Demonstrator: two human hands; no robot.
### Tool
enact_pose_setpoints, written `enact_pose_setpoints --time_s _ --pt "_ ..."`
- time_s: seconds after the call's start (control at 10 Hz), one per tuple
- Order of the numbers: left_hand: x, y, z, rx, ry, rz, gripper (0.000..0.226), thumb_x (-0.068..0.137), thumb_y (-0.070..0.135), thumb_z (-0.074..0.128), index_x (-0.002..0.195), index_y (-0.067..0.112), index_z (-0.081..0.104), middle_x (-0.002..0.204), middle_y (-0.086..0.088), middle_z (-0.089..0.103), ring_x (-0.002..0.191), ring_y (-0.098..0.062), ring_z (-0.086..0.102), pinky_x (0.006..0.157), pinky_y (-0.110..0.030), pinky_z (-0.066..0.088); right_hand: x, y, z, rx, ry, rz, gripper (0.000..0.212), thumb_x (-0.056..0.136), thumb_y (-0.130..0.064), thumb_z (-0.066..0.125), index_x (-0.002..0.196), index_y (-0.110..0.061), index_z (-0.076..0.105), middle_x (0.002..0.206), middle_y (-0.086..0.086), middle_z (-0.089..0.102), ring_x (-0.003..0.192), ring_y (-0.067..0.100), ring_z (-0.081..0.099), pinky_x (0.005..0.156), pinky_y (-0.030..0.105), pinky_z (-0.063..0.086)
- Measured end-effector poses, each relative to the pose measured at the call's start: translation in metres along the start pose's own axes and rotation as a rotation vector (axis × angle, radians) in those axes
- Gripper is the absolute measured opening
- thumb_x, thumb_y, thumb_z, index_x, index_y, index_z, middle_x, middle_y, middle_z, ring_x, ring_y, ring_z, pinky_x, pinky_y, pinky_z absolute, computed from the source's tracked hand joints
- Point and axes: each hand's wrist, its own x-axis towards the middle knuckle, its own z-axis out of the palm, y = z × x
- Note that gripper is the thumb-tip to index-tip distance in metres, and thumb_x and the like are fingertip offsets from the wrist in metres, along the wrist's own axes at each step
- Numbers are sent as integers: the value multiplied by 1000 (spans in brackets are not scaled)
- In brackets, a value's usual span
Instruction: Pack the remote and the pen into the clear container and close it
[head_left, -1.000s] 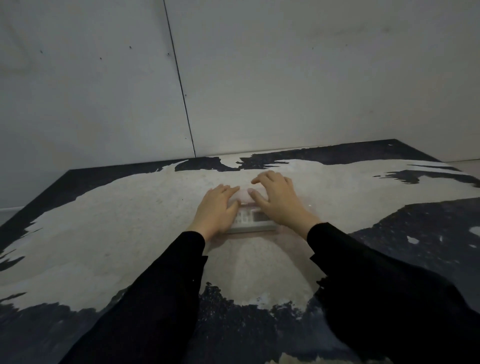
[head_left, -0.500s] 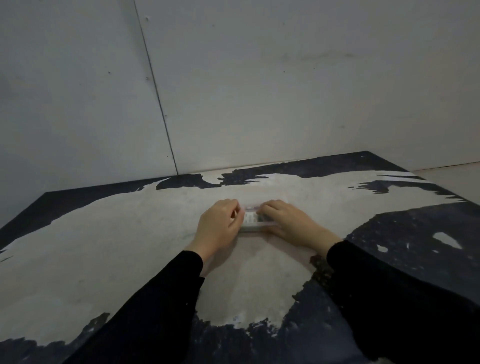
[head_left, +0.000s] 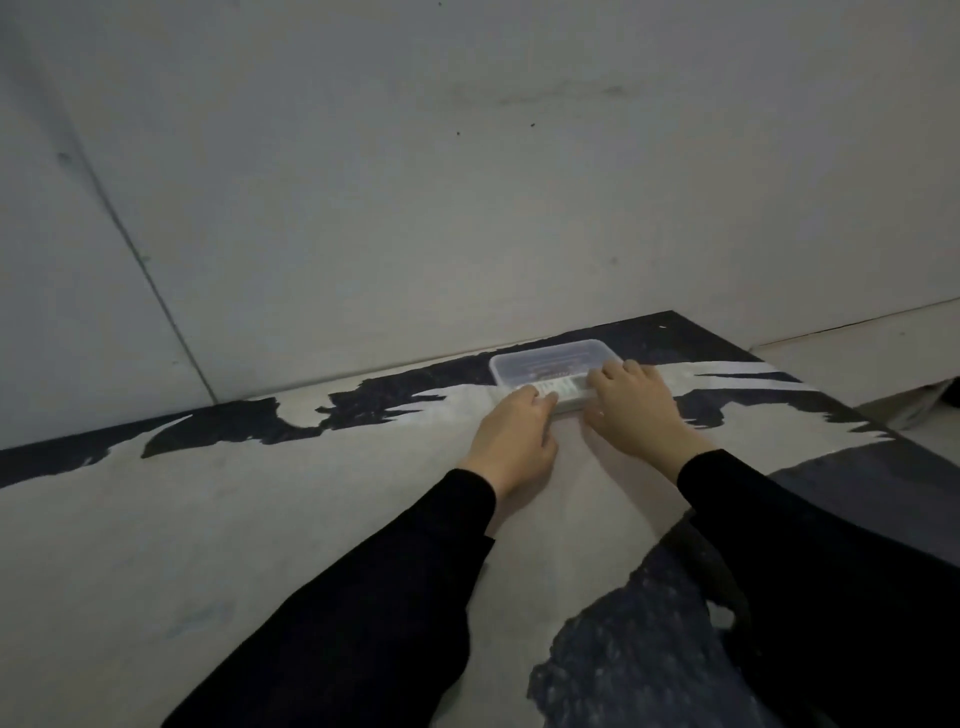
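The clear container (head_left: 556, 358) lies with its lid on at the far side of the table, close to the wall. Through the plastic I see the white remote (head_left: 563, 388) along the near side and a dark, thin shape behind it that may be the pen (head_left: 553, 368). My left hand (head_left: 511, 436) has curled fingers against the container's near left corner. My right hand (head_left: 631, 410) rests over its near right part, fingers on the lid. Both arms are stretched forward in black sleeves.
The table (head_left: 260, 519) has a pale top with worn black patches. A grey wall (head_left: 467, 208) rises just behind the container. The table's right edge (head_left: 857, 415) drops to a pale floor.
Both arms have stretched farther forward and the container now lies nearer the wall. Its far half, covered by my hands before, now shows. The view has tilted up.
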Motion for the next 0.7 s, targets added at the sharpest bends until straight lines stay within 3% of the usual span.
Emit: enact_pose_setpoints --time_s 0.2,0.3,0.4,0.5,0.6,0.7 --pt "91 20 35 14 -72 17 58 86 18 48 141 8 30 141 -15 42 129 -31 40 102 -44 40 46 57 28 16 -107 171 54 83 -31 44 130 -5 42 133 17 52 126 35 44 112 50 25" --pt "122 26 49 4 -53 37 57 87 19 47 141 7 30 141 -15 42 130 -30 38 104 -42 40 66 79 38 71 -128 221 57 84 -31 45 134 -4 37 138 17 47 132 34 36 111 51 27" --pt "141 28 57 18 -14 47 54 88 19 46 138 5 33 139 -16 44 129 -31 39 104 -42 39 74 89 46 154 -122 247 56 85 -30 47 132 -4 34 140 17 41 133 33 33 101 53 42" --pt "146 30 61 32 -20 55 54 90 22 43 139 4 31 141 -16 42 131 -30 36 109 -41 33 80 93 48 170 -135 254 59 85 -33 48 133 -3 33 142 17 38 136 34 29 103 54 40" --pt "146 27 67 30 6 85 59 91 24 40 143 4 23 149 -16 32 139 -29 25 116 -40 23 83 96 53 139 -157 257 71 86 -39 46 142 -3 22 152 18 27 143 34 19 115 57 21" --pt "138 22 66 88 -91 93 65 92 28 37 147 8 10 158 -17 8 147 -29 1 121 -42 5 81 99 50 113 -231 252 79 90 -48 37 149 -10 1 160 12 3 148 28 -2 116 58 -2"
